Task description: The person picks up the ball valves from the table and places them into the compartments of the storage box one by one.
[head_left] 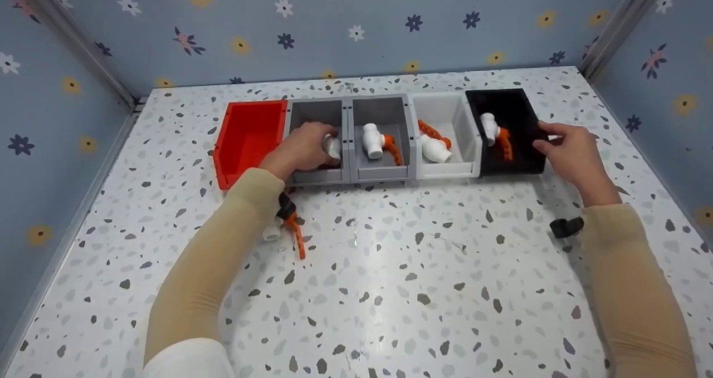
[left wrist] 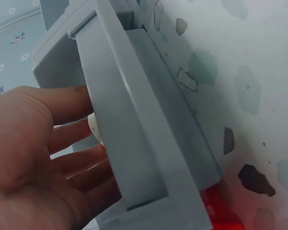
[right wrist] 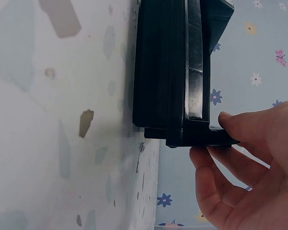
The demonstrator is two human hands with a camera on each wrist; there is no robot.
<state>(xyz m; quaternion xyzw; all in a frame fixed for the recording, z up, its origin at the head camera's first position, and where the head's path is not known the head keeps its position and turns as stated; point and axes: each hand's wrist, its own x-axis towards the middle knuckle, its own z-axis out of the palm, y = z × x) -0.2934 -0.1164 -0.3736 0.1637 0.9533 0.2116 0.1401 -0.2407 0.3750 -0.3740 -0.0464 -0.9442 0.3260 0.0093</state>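
My left hand (head_left: 305, 145) reaches down into the left grey bin (head_left: 317, 176). Its fingers and thumb hold a white ball valve (head_left: 332, 147), mostly covered by the hand. In the left wrist view, a sliver of that valve shows by the fingers behind the bin's front wall. At the far right, my right hand (head_left: 574, 150) pinches the side wall of the black bin (right wrist: 170, 72) between thumb and fingers. Inside the black bin lies a white ball valve (head_left: 489, 128) with an orange handle.
A red bin (head_left: 250, 136) stands left of the grey ones. The second grey bin (head_left: 382, 173) and the white bin (head_left: 448, 170) each contain an orange-handled valve. Another valve, its orange handle (head_left: 299, 239) showing, lies on the speckled table, partly hidden by my left forearm.
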